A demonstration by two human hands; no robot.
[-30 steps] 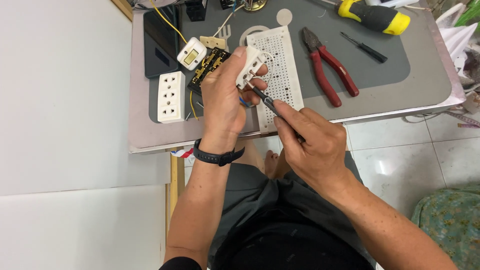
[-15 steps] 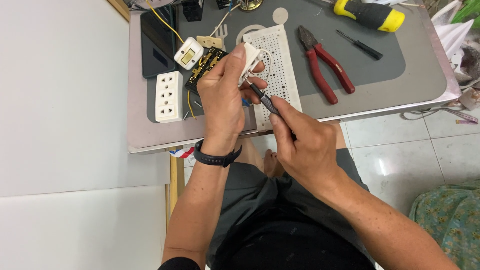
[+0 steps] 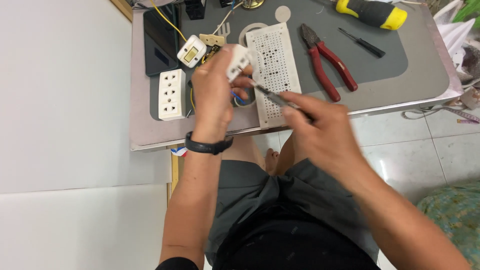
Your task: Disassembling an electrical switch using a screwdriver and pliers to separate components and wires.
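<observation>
My left hand (image 3: 214,95) holds a small white electrical part (image 3: 239,62) above the grey work table (image 3: 415,80), with blue and yellow wires hanging under it. My right hand (image 3: 320,135) grips a thin screwdriver (image 3: 272,96) whose tip points up-left into the white part. A black band sits on my left wrist. The two hands are close together over the table's front edge.
A white perforated plate (image 3: 272,65) lies behind the hands. To the left are a white triple socket (image 3: 171,94), a white switch (image 3: 191,51) and a dark phone (image 3: 160,40). Red-handled pliers (image 3: 327,62), a small black screwdriver (image 3: 361,42) and a yellow-black tool (image 3: 372,12) lie at the right.
Both hands have stayed on the white part and screwdriver; my right hand has shifted slightly right and looks blurred from motion. The view has tilted a little.
</observation>
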